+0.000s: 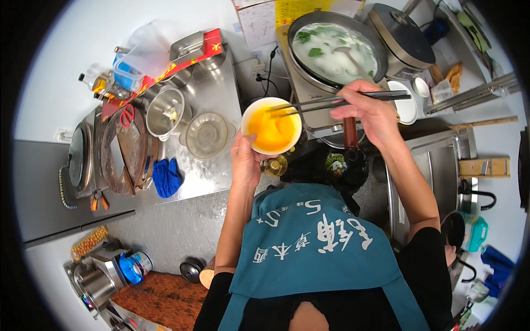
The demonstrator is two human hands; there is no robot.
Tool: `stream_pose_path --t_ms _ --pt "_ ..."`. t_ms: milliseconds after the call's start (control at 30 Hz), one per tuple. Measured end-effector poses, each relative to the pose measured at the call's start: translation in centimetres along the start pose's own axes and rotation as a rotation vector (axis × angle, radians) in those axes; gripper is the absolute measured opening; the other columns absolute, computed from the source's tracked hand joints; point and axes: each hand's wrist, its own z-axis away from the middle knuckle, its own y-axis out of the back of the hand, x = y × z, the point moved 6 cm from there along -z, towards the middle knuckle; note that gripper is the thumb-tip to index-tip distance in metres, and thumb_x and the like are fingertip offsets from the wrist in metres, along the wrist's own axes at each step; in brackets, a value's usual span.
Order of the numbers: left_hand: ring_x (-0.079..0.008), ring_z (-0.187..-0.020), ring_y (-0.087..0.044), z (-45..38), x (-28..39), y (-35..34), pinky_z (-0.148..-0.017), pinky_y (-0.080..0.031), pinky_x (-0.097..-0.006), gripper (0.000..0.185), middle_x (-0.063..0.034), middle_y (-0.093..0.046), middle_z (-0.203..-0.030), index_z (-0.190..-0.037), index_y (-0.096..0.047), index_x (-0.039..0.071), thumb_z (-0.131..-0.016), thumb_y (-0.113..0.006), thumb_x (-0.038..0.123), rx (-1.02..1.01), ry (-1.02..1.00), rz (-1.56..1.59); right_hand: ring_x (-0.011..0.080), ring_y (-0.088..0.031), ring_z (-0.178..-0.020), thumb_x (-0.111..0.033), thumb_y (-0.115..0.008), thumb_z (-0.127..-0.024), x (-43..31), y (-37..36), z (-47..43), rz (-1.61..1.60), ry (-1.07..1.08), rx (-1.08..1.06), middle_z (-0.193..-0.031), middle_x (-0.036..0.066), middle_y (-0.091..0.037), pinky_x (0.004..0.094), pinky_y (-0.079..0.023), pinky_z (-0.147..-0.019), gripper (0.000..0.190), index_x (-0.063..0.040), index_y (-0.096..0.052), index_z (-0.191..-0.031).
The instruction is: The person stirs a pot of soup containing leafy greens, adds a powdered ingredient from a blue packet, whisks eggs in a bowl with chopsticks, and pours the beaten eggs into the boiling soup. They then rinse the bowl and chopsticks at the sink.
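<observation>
My left hand (245,159) grips a white bowl (295,142) by its rim and underside, with the thumb over the edge. Yellow beaten egg (267,132) fills much of it. Dark chopsticks (319,104) are in my right hand (366,108), and their tips dip into the egg. Just beyond that hand, a wok (381,49) stands on a Midea cooker (316,99). Pale, foamy liquid with green leaves (316,52) fills the wok, and a ladle (352,60) rests in it. The wok's wooden handle (350,132) points towards me, below my right wrist.
On the steel counter (211,178) at left are a clear bowl (207,134), a steel pot (165,111), a cleaver (117,155) on a round chopping board (134,165), and a blue cloth (167,178). A sink (445,186) lies at right. A black-lined bin (306,165) stands below the cooker.
</observation>
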Motion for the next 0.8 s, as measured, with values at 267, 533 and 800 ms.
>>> stream_pose_path --t_ms 267,533,800 --pt "-0.0249 -0.087 -0.069 -0.3 -0.2 -1.2 -0.062 -0.062 -0.0313 0.043 -0.0168 -0.062 -0.111 -0.128 -0.045 -0.003 -0.090 -0.049 0.018 -0.030 0.010 -0.006 0.0242 -0.068 -0.071 -0.013 -0.060 -0.091 -0.1 0.7 0.6 0.094 -0.019 0.025 -0.083 0.012 -0.064 0.0333 -0.057 -0.067 0.016 0.003 -0.061 -0.092" --pt "-0.0240 -0.089 -0.069 -0.4 -0.3 -1.7 -0.062 -0.061 -0.0300 0.042 -0.0146 -0.063 -0.110 -0.128 -0.047 -0.001 -0.090 -0.049 0.018 -0.066 -0.019 0.003 0.0206 -0.068 -0.066 -0.013 -0.064 -0.088 -0.1 0.1 1.7 0.089 -0.039 0.033 -0.078 0.009 -0.062 0.0299 -0.058 -0.063 0.014 0.001 -0.062 -0.088" --pt "-0.0242 -0.089 -0.068 -0.3 -0.5 -1.3 -0.060 -0.061 -0.0305 0.044 -0.0139 -0.062 -0.112 -0.129 -0.047 0.000 -0.088 -0.049 0.015 -0.058 0.012 0.032 0.0222 -0.069 -0.070 -0.012 -0.061 -0.090 0.7 0.0 1.6 0.065 -0.084 -0.011 -0.081 0.011 -0.065 0.0302 -0.057 -0.068 0.015 0.002 -0.062 -0.091"
